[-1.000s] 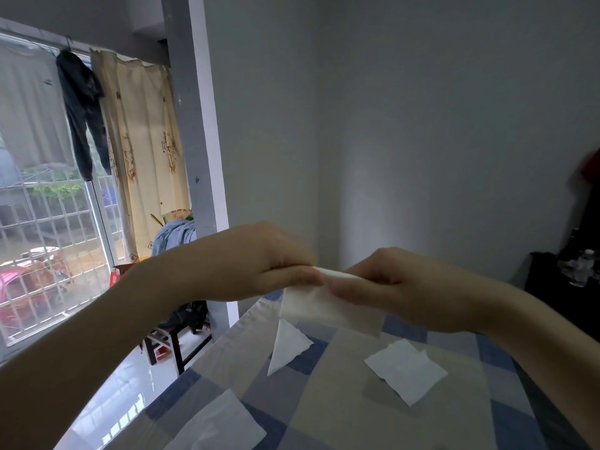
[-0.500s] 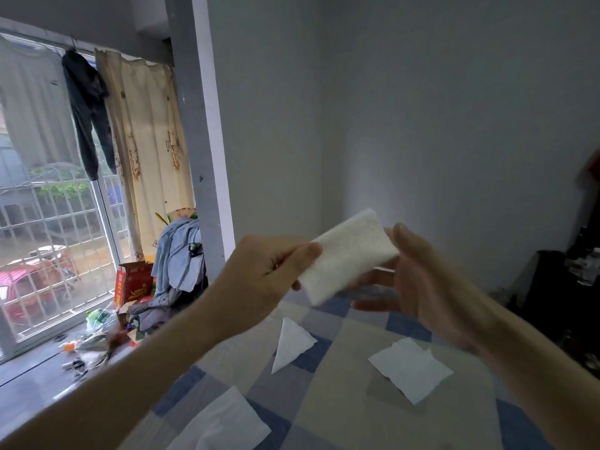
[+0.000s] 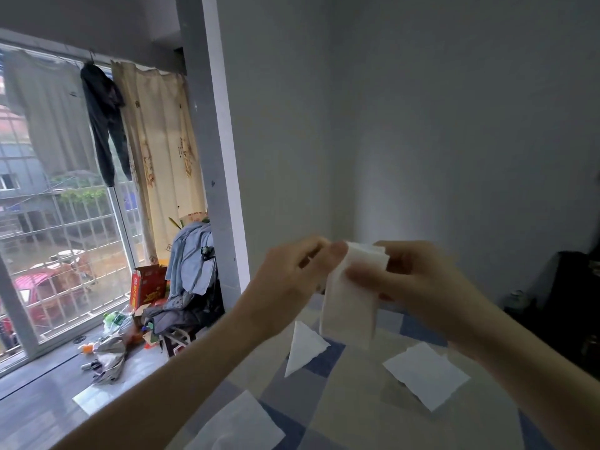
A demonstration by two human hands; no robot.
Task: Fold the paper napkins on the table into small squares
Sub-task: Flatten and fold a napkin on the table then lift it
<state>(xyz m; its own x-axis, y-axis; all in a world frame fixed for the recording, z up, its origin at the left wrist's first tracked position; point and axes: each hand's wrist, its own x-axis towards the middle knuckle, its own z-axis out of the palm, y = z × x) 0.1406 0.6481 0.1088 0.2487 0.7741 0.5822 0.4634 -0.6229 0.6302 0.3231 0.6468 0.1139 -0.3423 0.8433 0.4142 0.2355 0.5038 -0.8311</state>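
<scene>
Napkin held in the air over the checked table (image 3: pixel 350 414), both hands blurred.

Fingertip detail smeared; left hand (image 3: pixel 292 280) pinches held napkin (image 3: pixel 352 306) at its top left corner, right hand (image 3: pixel 412 280) grips the top right edge. Three other napkins lie below; near one (image 3: pixel 240 427) is cut off.

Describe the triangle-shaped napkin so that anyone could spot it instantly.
On the blue-and-beige checked tablecloth, look just below the napkin held in the hands. The triangular napkin lies there, pointed; the others on the cloth are four-sided.
</scene>
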